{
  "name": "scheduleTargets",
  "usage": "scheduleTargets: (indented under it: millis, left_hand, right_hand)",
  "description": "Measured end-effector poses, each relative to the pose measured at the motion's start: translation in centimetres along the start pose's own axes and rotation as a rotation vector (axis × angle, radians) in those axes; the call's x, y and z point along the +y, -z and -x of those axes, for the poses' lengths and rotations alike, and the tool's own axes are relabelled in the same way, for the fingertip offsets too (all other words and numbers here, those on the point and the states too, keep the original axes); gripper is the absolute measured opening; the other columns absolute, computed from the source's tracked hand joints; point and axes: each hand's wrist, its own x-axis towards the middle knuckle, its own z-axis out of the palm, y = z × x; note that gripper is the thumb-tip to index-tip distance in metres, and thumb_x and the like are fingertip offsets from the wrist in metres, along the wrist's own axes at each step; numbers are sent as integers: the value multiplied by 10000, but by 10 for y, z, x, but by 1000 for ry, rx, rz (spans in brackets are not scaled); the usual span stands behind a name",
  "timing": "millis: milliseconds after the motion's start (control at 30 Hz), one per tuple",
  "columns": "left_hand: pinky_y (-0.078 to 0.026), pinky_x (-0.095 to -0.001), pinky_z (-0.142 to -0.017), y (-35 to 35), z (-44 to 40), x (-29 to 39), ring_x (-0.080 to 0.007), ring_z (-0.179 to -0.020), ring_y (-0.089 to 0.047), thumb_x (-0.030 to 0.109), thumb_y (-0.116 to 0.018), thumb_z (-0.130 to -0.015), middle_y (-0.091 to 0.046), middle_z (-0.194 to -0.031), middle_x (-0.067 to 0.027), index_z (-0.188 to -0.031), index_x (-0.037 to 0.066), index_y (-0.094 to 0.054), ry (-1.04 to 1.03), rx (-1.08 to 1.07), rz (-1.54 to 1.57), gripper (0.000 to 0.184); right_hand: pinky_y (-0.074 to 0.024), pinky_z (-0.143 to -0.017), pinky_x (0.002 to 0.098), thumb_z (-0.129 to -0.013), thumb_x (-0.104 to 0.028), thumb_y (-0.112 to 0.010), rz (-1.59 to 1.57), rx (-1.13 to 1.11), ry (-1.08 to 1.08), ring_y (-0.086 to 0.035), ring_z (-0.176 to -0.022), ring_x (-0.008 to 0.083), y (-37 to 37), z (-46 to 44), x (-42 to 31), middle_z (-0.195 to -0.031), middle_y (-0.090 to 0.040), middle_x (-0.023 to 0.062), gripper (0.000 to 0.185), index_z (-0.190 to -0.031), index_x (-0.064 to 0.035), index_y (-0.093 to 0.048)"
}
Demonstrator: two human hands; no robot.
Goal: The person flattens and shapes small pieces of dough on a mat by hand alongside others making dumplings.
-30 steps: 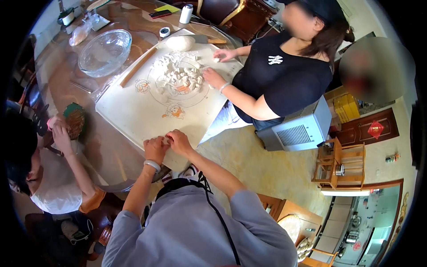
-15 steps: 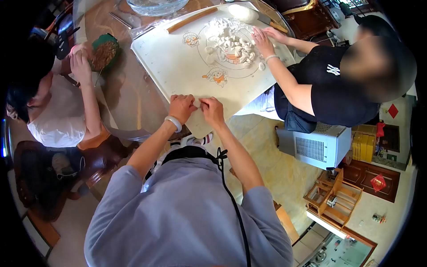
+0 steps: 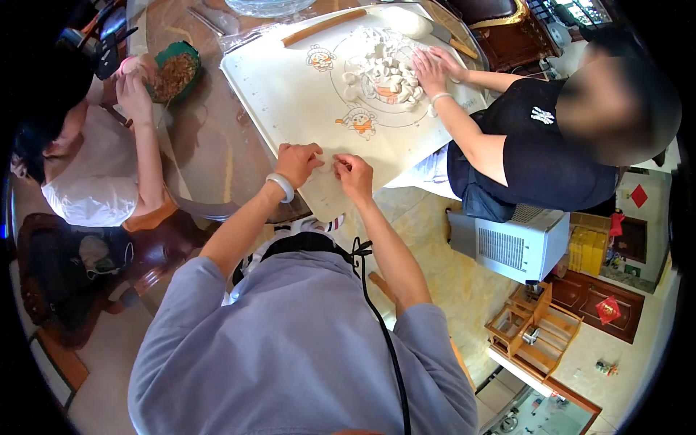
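Dough (image 3: pixel 325 166) between two curled hands (image 3: pixel 296 164) (image 3: pixel 356 177)

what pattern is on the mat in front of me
The mat is off-white with orange cartoon figures, seen best in the head view.

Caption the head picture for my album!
Bare left hand and right hand at a white printed mat, white dough pieces beyond.

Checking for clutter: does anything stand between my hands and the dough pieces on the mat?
Nothing visible: printed mat lies between your left hand, right hand and the dough pieces. Another person's hands are at the pieces' right edge.
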Motion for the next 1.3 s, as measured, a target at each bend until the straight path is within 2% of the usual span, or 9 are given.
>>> scheduleTargets:
  millis: [200, 300, 400, 500, 600, 800, 900, 1000, 1300]
  left_hand:
    - [-380, -384, -818, 1, -8, -4, -236, -754, -632, 296, -705, -746, -672, -744, -31, -820, 130, -650, 85, -93, 2, 191]
    - [-389, -382, -808, 3, -10, -9, -228, -747, -633, 341, -732, -709, -672, -736, -32, -795, 130, -649, 154, -130, -2, 243]
    - [-410, -373, -773, 14, -11, 1, -218, -728, -633, 366, -756, -672, -669, -724, -33, -772, 129, -646, 164, -155, -130, 281]
    - [-412, -364, -757, 15, -13, 4, -210, -722, -634, 363, -767, -657, -665, -715, -31, -757, 128, -636, 175, -167, -164, 287]
    - [-392, -364, -773, 9, -12, -8, -205, -730, -631, 348, -772, -653, -655, -697, -26, -754, 125, -626, 137, -140, -76, 285]
    - [-353, -384, -830, 12, 4, -9, -203, -754, -618, 293, -774, -653, -643, -718, -3, -822, 121, -615, 89, -132, -16, 289]
    - [-344, -391, -837, 11, 7, -8, -206, -771, -612, 267, -772, -650, -637, -736, 0, -842, 124, -610, 73, -113, -30, 289]
    - [-345, -391, -833, 8, 10, -12, -210, -785, -611, 256, -772, -644, -627, -738, -5, -848, 124, -608, 54, -90, -7, 293]
    - [-349, -395, -828, 11, 14, -3, -225, -802, -608, 250, -763, -651, -621, -765, -15, -880, 129, -602, 39, -44, -55, 305]
  right_hand:
    - [-505, -647, 325, -767, -79, -647, 10, -25, 114, -649, -690, 241, -16, -13, 33, -795, -668, 134, 152, -905, -27, -688]
    - [-498, -602, 317, -755, -117, -687, -154, -17, -168, -641, -614, 220, -3, -7, -6, -715, -665, 110, 116, -827, -26, -678]
    - [-490, -503, 243, -752, -155, -730, -35, -56, -183, -601, -555, 96, -2, -13, -15, -665, -648, 44, 169, -789, -9, -653]
    - [-466, -479, 231, -733, -221, -756, 267, -58, -22, -584, -520, 94, -8, -25, -2, -622, -632, 29, 229, -730, -30, -629]
    - [-462, -493, 243, -701, -263, -776, 121, -164, -201, -581, -509, 107, -1, -34, -1, -595, -622, 31, 271, -705, -44, -618]
    - [-484, -623, 347, -584, -449, -810, 455, -122, -125, -634, -674, 241, -8, -29, -19, -677, -648, 77, 440, -720, -75, -623]
    - [-488, -612, 325, -612, -409, -799, 360, -238, -233, -628, -655, 195, -3, -34, -23, -702, -656, 70, 409, -749, -69, -617]
    - [-487, -653, 346, -607, -402, -801, 525, -192, -172, -630, -725, 226, -4, -29, -33, -742, -658, 75, 405, -750, -72, -613]
    - [-488, -637, 342, -591, -301, -833, 386, -252, 33, -631, -698, 213, -1, -30, -12, -718, -652, 74, 395, -798, -51, -609]
